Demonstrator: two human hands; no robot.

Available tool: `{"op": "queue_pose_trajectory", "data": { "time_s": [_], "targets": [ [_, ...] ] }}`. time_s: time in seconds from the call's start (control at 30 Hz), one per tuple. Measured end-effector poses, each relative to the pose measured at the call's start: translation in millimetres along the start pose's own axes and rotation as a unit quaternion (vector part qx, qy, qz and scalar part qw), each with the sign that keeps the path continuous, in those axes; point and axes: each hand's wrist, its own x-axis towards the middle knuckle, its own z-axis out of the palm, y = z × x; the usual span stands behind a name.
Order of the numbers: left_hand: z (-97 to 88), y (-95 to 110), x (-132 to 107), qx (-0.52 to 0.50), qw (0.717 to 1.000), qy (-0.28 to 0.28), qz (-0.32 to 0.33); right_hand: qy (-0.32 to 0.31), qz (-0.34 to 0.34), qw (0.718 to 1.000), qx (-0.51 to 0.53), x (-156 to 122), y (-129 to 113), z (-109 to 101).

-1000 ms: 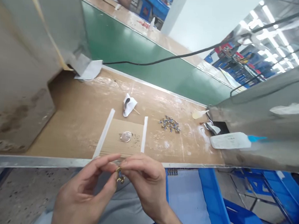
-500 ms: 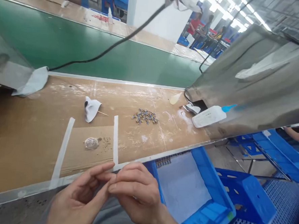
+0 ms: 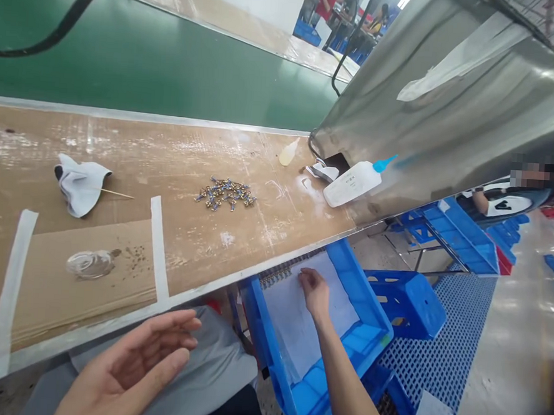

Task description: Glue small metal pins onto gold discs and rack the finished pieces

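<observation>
My left hand (image 3: 131, 367) hovers over my lap below the bench edge, palm up, fingers stretched out, holding nothing. My right hand (image 3: 315, 291) reaches down into a blue crate (image 3: 369, 313) lined with white paper (image 3: 293, 315); its fingers curl at the paper near a row of small metal parts (image 3: 280, 272) along the crate's far wall. What the fingertips hold, if anything, is too small to make out. On the brown workbench (image 3: 267, 219) lies a pile of small metal parts (image 3: 225, 194).
A white glue bottle with a blue tip (image 3: 354, 181) lies under a slanted metal guard (image 3: 443, 99). A white cloth with a stick (image 3: 80, 183), a clear blob (image 3: 88, 263) on taped cardboard, a green conveyor (image 3: 173, 63), more blue crates (image 3: 457, 243) and a seated person at right (image 3: 507, 203).
The hands, pinched together on a small brass part, have separated. The right hand went down into the blue crate; the left opened. The view swung right.
</observation>
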Motion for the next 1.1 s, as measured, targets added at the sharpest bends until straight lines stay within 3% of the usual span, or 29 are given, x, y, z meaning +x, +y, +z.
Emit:
{"op": "queue_pose_trajectory", "data": {
  "time_s": [0.1, 0.2, 0.57, 0.9, 1.0, 1.1],
  "targets": [
    [-7.4, -2.6, -0.2, 0.008, 1.000, 0.019, 0.004, -0.025, 0.033, 0.998, -0.041, 27.9, 39.3, 12.6],
    [-10.5, -4.2, -1.6, 0.001, 1.000, 0.030, 0.006, -0.036, 0.053, 0.996, -0.069, 41.0, 58.4, 21.8],
    [-20.8, -3.2, -2.7, -0.029, 0.999, 0.028, -0.006, -0.051, 0.053, 0.993, -0.087, 41.3, 78.9, 21.2],
    [-28.3, -9.7, -2.5, -0.041, 0.999, 0.021, -0.010, -0.022, 0.027, 0.997, -0.065, 31.3, 48.5, 20.8],
    [-32.8, -14.0, -2.6, -0.054, 0.998, 0.023, -0.013, 0.037, -0.002, 0.998, -0.043, 18.6, 21.9, 8.2],
    [-36.4, -14.8, -2.6, -0.067, 0.997, 0.029, -0.011, 0.148, -0.051, 0.988, -0.007, 2.7, -22.2, -9.2]
  ]
}}
